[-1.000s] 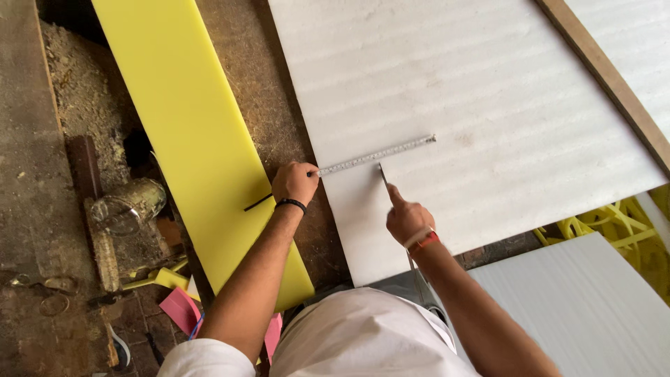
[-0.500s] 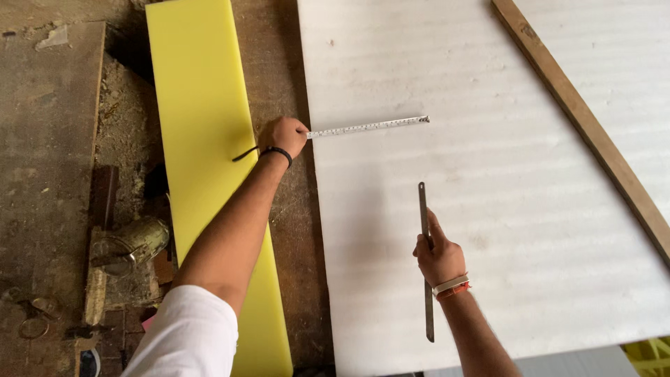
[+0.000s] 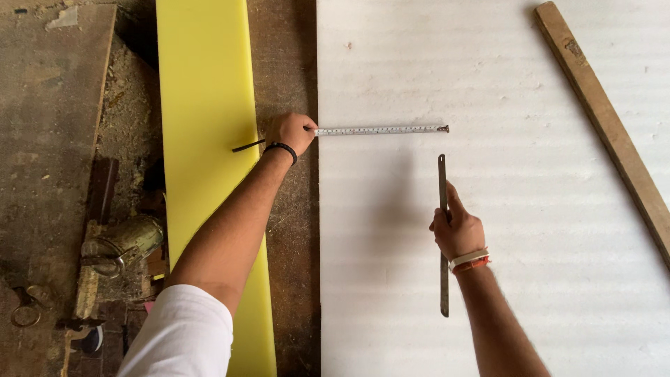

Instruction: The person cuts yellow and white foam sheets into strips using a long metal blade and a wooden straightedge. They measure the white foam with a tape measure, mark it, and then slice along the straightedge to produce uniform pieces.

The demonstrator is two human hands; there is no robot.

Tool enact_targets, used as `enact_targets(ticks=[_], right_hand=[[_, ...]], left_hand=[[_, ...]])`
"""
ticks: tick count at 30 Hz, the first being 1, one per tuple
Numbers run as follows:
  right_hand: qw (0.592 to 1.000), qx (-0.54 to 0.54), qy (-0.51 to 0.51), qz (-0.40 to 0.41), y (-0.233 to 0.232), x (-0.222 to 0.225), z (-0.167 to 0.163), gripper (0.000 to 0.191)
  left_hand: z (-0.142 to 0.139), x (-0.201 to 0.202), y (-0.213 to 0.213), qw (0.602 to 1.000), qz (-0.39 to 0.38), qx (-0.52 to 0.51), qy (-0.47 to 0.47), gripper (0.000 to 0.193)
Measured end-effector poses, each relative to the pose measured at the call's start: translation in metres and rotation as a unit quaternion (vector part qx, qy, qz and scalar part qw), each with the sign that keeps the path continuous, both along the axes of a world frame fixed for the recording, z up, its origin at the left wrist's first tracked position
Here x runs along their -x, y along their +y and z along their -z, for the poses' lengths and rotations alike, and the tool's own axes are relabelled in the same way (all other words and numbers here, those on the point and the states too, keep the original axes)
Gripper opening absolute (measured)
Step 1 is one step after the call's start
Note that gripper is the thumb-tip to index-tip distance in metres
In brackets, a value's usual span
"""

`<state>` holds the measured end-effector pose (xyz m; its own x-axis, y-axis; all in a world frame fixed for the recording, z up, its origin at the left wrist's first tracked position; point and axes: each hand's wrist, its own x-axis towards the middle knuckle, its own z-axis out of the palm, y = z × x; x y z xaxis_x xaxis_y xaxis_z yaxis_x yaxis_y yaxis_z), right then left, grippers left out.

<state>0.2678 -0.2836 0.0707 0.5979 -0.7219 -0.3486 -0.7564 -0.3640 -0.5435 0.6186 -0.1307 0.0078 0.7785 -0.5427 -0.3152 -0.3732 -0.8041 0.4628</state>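
A: What does the left hand (image 3: 289, 132) have?

B: It is closed around the case end of a tape measure (image 3: 380, 130), at the left edge of the white foam sheet (image 3: 502, 230). The blade runs to the right across the sheet, flat on it, and its hook end lies just above the top of the metal strip. A thin dark strap trails left from the fist over the yellow foam strip (image 3: 206, 139).

A: And the right hand (image 3: 457, 230)?

B: Its fingers are wrapped around 1 long flat metal ruler (image 3: 443, 237), index finger stretched along it. The ruler stands lengthwise on the white sheet, at a right angle to the tape, its top end close under the tape's tip but apart from it.

A: What lies around them?

B: A wooden batten (image 3: 604, 126) lies slanted on the sheet to the right. Between the 2 foam pieces runs a bare brown board (image 3: 289, 63). Far left, on a dusty floor, sits a metal can (image 3: 125, 241) among scraps.
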Motion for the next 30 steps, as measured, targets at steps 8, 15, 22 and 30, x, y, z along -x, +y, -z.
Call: enact_targets(ticks=[8,15,22,30], right_hand=[[0.995,0.099,0.012,-0.021,-0.050,-0.018,0.016,0.061],[0.981,0.165,0.071,-0.079,-0.089,-0.038,0.034,0.061],[0.981,0.147,0.110,-0.070,-0.098,-0.055,0.029,0.060],[0.976,0.122,0.161,-0.084,-0.099,-0.062,0.020,0.055]], left_hand=[[0.001,0.001,-0.002,0.999,0.016,-0.010,-0.037,0.013],[-0.002,0.002,-0.006,0.999,0.012,-0.040,-0.010,0.013],[0.000,0.001,-0.009,0.999,0.008,-0.051,-0.015,0.012],[-0.003,0.004,-0.009,0.999,-0.006,-0.037,0.002,0.011]])
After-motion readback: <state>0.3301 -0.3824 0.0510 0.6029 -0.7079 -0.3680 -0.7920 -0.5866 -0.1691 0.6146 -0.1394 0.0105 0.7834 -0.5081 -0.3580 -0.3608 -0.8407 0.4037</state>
